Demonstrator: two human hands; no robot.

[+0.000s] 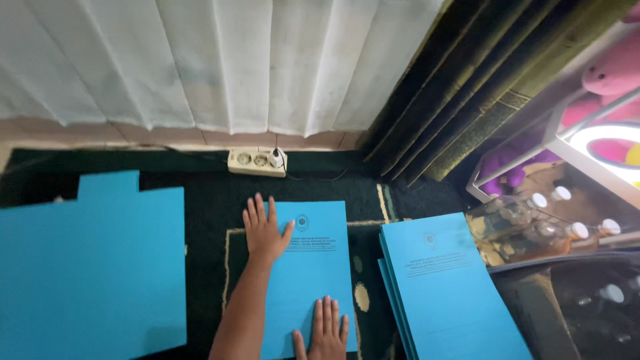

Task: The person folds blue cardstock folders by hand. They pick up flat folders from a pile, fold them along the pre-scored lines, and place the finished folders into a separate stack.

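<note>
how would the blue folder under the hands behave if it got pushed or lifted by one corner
The blue folder looks like thin card, so it would probably flex and droop from one corner. It lies flat on dark carpet, which likely resists sliding. With the left hand and right hand pressing flat on it, it probably stays put.

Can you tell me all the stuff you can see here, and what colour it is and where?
Blue folder: one, middle, flat on the dark carpet.
Unfolded blue sheets: a spread pile, left.
Stack of blue folders: several, exact number unclear, right.
Power strip: one, cream, by the wall, one plug in it.
Curtain: white, along the top.
Small bottles: several, clear with white caps, far right.
Plush toys: pink and purple, upper right.
Left hand: flat on the middle folder's upper left, fingers spread.
Right hand: flat on its lower edge.
</note>
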